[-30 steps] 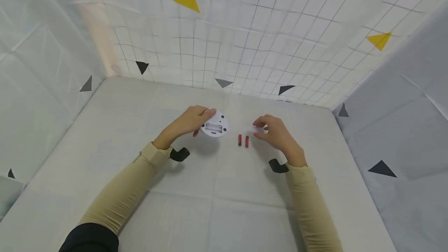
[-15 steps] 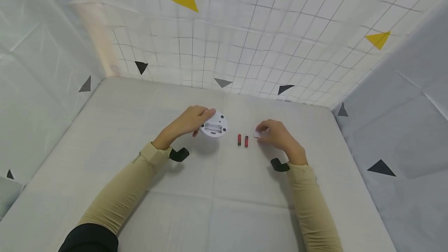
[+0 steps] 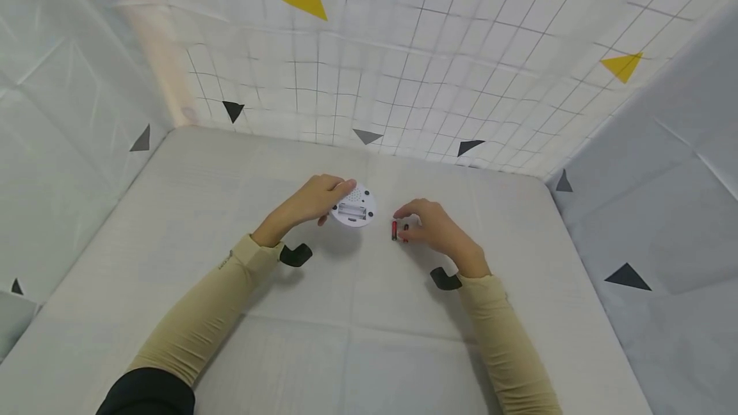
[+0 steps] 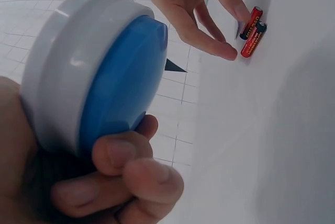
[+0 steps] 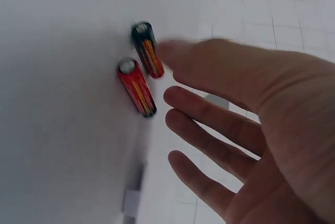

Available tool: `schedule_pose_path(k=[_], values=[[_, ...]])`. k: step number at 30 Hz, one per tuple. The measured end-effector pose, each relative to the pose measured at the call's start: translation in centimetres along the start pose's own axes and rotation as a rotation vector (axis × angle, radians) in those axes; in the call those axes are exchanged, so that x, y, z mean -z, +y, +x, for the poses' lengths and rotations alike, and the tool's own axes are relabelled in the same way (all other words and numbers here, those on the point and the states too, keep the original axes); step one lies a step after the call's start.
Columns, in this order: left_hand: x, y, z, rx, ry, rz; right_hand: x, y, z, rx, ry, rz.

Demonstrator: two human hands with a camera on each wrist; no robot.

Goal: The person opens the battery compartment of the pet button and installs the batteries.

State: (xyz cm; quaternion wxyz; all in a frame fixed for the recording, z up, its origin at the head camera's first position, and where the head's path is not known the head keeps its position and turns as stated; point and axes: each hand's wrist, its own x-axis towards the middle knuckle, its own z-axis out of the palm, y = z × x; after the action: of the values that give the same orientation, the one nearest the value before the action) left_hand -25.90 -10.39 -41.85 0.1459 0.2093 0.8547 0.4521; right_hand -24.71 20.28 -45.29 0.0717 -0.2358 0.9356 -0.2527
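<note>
Table (image 3: pixel 369 312) bore everything, and on it the left hand (image 3: pixel 314 200) kept the round white device (image 3: pixel 353 205) tilted up in curled fingers, its open battery slot facing the person, exactly as a second before. Right hand (image 3: pixel 429 226) had slid inward, leaving the small white cover it had been fingering, and now hovered with loosely spread fingers at the two red batteries (image 5: pixel 142 75), fingertips just beside them, gripping nothing yet. Batteries looked next for the slot.
</note>
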Motion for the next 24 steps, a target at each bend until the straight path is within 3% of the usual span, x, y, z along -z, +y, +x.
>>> schedule_pose_path(k=[8, 16, 20, 24], values=[[0.1, 0.0, 0.1, -0.02, -0.002, -0.004, -1.7, -0.4, 0.7, 0.207, 0.057, -0.098], [0.1, 0.2, 0.1, -0.01, 0.0, 0.023, -2.6, -1.6, 1.1, 0.152, 0.025, -0.051], [0.1, 0.0, 0.1, -0.011, 0.002, 0.025, -3.1, -2.0, 1.4, 0.174, 0.023, -0.06], [0.2, -0.1, 0.0, -0.01, 0.002, 0.02, -3.0, -2.0, 1.5, 0.219, 0.08, -0.035]])
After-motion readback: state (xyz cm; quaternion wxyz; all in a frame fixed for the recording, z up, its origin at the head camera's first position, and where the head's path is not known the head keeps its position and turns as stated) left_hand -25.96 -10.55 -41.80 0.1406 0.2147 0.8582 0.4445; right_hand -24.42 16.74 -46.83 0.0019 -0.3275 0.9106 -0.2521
